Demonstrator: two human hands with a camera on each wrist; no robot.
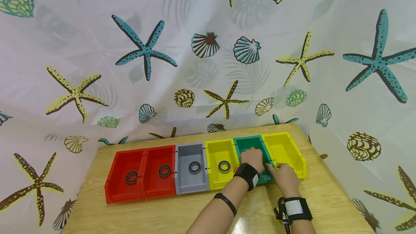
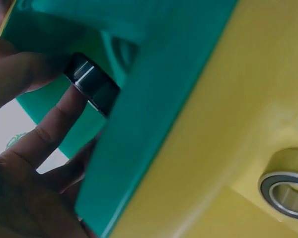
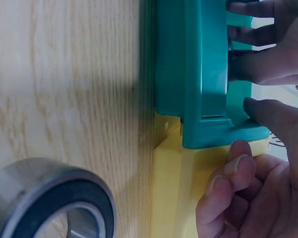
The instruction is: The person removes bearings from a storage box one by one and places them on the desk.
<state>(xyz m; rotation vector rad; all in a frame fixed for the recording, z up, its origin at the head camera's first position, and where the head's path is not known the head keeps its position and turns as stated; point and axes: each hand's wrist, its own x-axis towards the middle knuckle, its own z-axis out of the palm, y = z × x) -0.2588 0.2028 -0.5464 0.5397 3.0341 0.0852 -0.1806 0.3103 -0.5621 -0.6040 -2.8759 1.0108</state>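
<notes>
My left hand (image 1: 253, 159) reaches down into the green bin (image 1: 248, 141). Between its thumb and fingers it pinches a ball bearing (image 2: 92, 82), seen edge-on and partly hidden by the bin wall. My right hand (image 1: 286, 180) is at the front corner where the green bin meets the right yellow bin (image 1: 282, 149). Its thumb (image 3: 268, 111) lies over the green wall, while the other fingers curl against the yellow side. Another bearing (image 3: 64, 208) looms large at the lower left of the right wrist view, over the wooden table; the head view does not show it.
Left of the green bin, bearings lie one per bin: in the other yellow bin (image 1: 224, 143), the grey bin (image 1: 190, 151), a red bin (image 1: 165, 151) and the leftmost red bin (image 1: 128, 156). A patterned curtain (image 1: 195, 10) stands behind the wooden table (image 1: 156, 216) and along its right side.
</notes>
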